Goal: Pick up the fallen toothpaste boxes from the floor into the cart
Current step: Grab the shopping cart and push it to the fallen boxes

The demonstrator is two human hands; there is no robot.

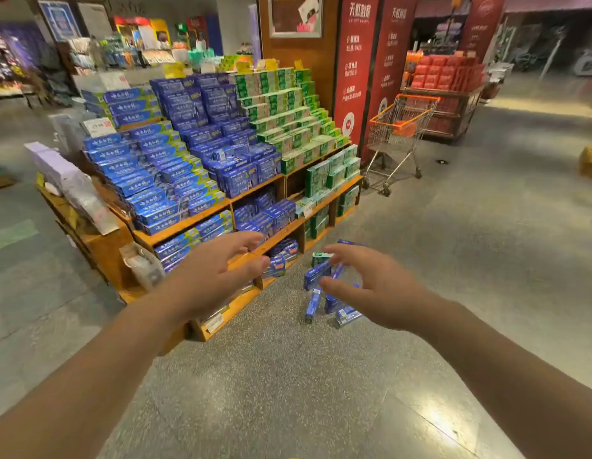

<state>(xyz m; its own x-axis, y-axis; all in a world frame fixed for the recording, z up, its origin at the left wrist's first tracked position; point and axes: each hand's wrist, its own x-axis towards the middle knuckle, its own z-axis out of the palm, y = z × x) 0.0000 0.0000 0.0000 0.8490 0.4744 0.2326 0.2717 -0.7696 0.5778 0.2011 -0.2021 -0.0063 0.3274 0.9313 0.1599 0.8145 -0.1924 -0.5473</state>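
Several fallen toothpaste boxes (pixel 316 276), mostly blue with one green, lie scattered on the grey floor beside the lower corner of the display stand. My right hand (pixel 374 286) is stretched out in front of the pile, fingers spread, holding nothing, and it hides part of the boxes. My left hand (pixel 218 273) reaches forward to the left of the pile, in front of the stand's low shelves, also empty with fingers apart. The shopping cart (pixel 399 134), metal wire with orange trim, stands empty farther back to the right, next to a red pillar.
A stepped wooden display stand (pixel 201 220) stacked with blue and green toothpaste boxes fills the left. Red pillars (pixel 354 71) rise behind it. A stand of red packages (pixel 443 81) sits behind the cart. A small box (pixel 591 160) rests on the floor at the right edge.
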